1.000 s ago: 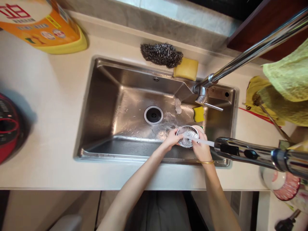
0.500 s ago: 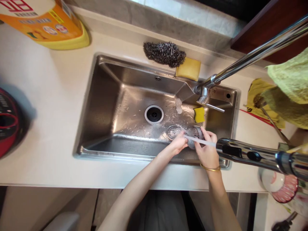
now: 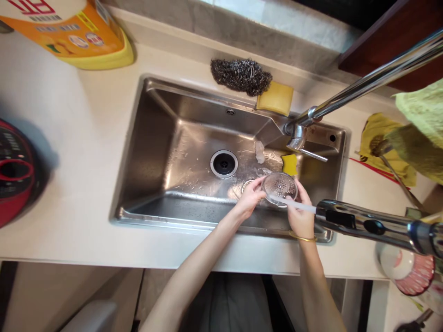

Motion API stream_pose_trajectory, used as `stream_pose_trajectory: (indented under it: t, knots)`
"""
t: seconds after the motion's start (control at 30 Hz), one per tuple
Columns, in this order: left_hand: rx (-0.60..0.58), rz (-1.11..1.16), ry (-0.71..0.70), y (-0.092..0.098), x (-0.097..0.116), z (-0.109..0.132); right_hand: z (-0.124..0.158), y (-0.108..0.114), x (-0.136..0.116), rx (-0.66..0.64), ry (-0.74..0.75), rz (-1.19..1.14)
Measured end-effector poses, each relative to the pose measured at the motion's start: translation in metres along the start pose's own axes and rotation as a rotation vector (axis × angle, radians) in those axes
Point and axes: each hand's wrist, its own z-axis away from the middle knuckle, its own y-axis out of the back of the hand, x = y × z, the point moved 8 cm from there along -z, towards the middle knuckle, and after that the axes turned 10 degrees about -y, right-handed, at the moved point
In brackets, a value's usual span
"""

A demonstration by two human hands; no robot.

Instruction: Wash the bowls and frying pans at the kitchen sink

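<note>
**A:** First item?
**B:** Strainer (image 3: 279, 186): round, perforated metal. It is held above the floor of the sink (image 3: 152, 138), at four o'clock from the drain (image 3: 224, 163).
**A:** Held how?
**B:** The left hand (image 3: 249, 199) pinches its rim at nine o'clock. The right hand (image 3: 300, 216) has its fingers curled round the rim at four o'clock, with a gold bangle (image 3: 302, 238) on the wrist.
**A:** Water?
**B:** A thin stream (image 3: 294, 204) from the spray head (image 3: 363, 224) meets the strainer's near edge.
**A:** Nearby?
**B:** Yellow sponge (image 3: 290, 163) in the sink, at one o'clock from the strainer, just beside it. Steel wool (image 3: 241, 76) and a second sponge (image 3: 275, 97) on the counter, at twelve o'clock.
</note>
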Motion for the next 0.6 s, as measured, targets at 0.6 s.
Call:
stream_pose_trajectory:
  t: [0.6]
  knots:
    - [-0.116, -1.232, -0.149, 0.024, 0.029, -0.011, 0.010, -0.029, 0.020, -0.151, -0.088, -0.047]
